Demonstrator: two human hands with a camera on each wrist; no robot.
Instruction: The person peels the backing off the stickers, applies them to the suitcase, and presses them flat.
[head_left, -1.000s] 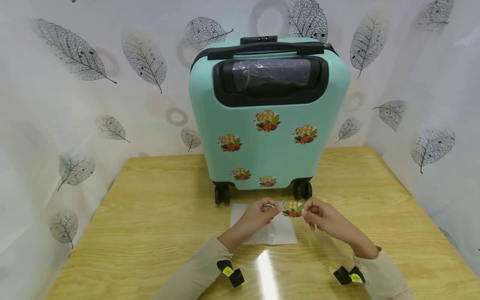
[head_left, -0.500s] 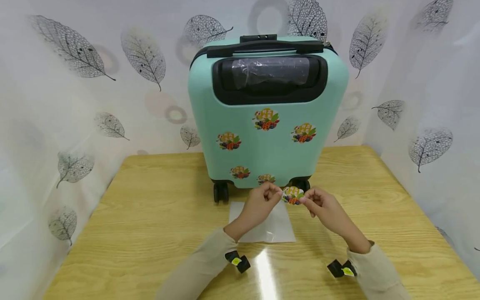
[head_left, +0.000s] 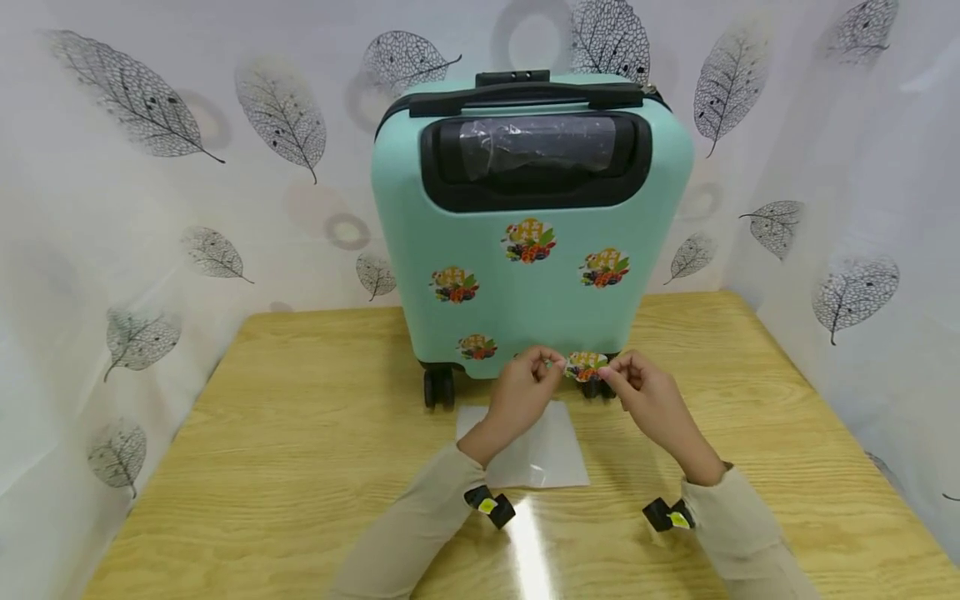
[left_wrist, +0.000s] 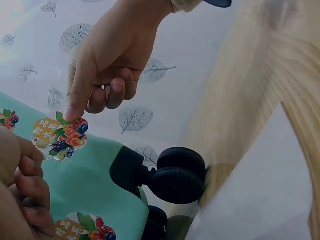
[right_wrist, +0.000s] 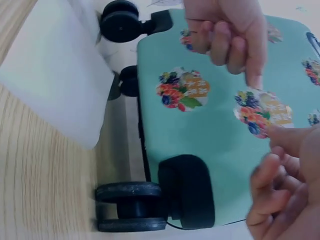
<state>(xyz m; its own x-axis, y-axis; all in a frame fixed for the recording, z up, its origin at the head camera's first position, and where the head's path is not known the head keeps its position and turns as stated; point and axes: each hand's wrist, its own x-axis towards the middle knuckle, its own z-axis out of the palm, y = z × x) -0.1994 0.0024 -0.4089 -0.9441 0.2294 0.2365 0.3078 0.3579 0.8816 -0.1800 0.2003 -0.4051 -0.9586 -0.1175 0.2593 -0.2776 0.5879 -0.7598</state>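
Observation:
A fruit-print sticker [head_left: 585, 367] is stretched between my two hands, in front of the suitcase's lower right corner. My left hand [head_left: 523, 387] pinches its left edge; my right hand [head_left: 651, 398] pinches the right edge between thumb and index finger. In the right wrist view the sticker [right_wrist: 262, 114] overlaps the mint-green suitcase [right_wrist: 210, 145], and the other fingers of both hands are curled in. The suitcase [head_left: 525, 321] stands upright on its wheels and bears several like stickers, among them a top one [head_left: 529, 242]. My left hand mostly hides a bottom one in the head view.
A white sheet [head_left: 551, 454] lies on the wooden table [head_left: 322, 433] below my hands. Black wheels [head_left: 439, 387] stick out under the suitcase. Behind it and at both sides hangs a white cloth [head_left: 300, 208] with a leaf print.
Both hands have lifted the sticker from over the sheet, up and forward to the suitcase's lower right corner. Their pinch has stayed the same.

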